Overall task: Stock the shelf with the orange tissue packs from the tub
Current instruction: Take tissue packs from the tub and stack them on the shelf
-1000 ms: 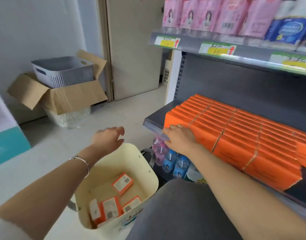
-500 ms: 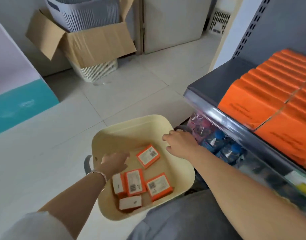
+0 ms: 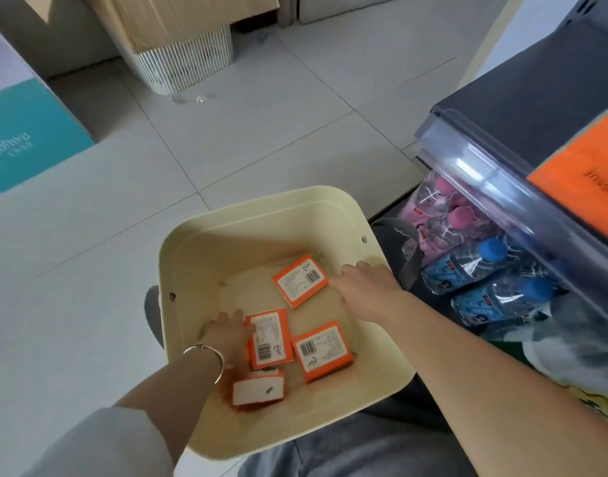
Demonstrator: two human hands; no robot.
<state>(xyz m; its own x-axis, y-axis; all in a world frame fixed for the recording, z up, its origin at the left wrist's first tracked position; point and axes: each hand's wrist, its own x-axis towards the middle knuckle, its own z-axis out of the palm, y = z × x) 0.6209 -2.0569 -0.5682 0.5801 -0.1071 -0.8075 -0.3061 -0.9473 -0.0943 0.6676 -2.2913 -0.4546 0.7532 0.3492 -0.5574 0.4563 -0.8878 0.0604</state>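
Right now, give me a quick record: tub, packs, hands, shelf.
tub: cream, beside the shelf
packs: four visible in tub; three flat, one on edge
left hand: on middle pack, grip unclear
right hand: at far pack, holds nothing
shelf: orange stock at right edge
below shelf: bottles

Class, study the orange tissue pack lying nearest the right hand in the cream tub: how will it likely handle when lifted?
The tissue pack looks small and flat, so it is probably light and unlikely to roll. Its smooth printed wrapper may be slightly slippery. Being wrapped tissue, it likely gives under a pinch rather than breaking.
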